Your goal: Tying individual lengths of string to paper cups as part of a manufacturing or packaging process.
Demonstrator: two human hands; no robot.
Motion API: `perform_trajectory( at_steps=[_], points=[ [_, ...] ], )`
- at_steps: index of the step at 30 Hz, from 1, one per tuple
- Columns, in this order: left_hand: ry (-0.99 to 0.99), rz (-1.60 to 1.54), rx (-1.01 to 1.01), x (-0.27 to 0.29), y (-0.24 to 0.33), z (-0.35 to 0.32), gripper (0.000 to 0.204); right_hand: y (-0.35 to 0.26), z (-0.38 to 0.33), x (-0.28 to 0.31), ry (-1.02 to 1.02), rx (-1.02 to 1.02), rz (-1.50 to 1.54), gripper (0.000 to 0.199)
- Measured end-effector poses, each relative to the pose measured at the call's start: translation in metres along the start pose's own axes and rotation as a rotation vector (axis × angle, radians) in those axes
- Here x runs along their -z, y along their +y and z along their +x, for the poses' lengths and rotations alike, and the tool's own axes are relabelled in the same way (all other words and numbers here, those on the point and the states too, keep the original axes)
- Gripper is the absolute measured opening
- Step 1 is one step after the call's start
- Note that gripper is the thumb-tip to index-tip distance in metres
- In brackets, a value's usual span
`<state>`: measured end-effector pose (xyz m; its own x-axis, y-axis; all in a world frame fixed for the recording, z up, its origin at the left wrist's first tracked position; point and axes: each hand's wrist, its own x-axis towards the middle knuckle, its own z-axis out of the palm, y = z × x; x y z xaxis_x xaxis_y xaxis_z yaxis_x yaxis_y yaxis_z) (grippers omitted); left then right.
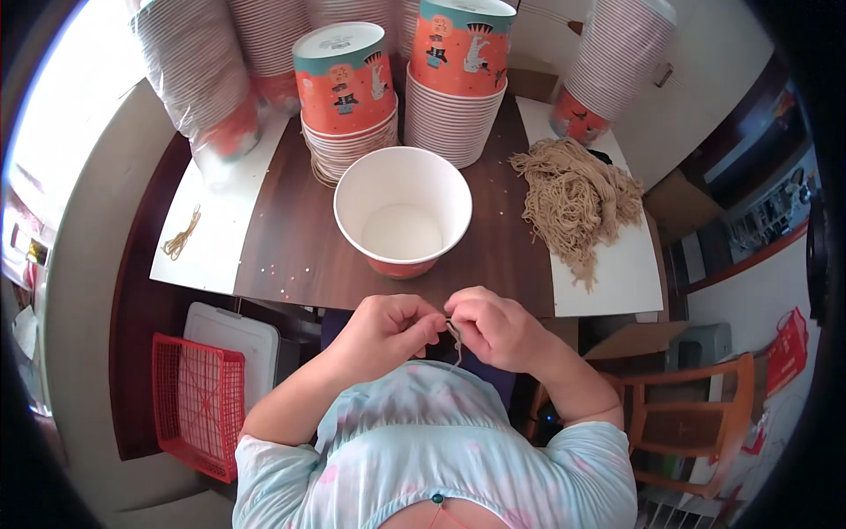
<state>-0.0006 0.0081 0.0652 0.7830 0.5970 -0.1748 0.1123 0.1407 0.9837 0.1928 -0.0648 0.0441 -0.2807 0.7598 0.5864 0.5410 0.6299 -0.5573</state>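
Two hands (445,326) pinching string (456,339), below table edge (397,300)

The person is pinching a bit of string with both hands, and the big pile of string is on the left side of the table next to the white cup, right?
Not quite. The head view shows the big pile of string on the right side of the table, beside the white cup. Both the left hand and right hand do pinch a bit of string.

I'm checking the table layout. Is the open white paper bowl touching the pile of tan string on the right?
Apart. The head view shows bare dark tabletop between the open bowl and the string pile, a plain gap with no strand reaching across.
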Motion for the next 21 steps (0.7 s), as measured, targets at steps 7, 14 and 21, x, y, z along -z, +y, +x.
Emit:
perform_trajectory(
  at_steps=[7,14,21],
  points=[
    [0.071,0.058,-0.123,-0.007,0.001,-0.013,0.009,-0.017,-0.003,0.003,-0.087,-0.546,0.451,0.002],
    [0.155,0.251,-0.283,0.003,0.017,-0.017,0.004,-0.008,-0.008,0.012,-0.442,-0.716,1.275,0.014],
    [0.423,0.208,-0.401,0.041,0.046,-0.037,0.002,0.030,-0.082,0.001,-0.739,-0.996,0.730,0.032]
  ],
)
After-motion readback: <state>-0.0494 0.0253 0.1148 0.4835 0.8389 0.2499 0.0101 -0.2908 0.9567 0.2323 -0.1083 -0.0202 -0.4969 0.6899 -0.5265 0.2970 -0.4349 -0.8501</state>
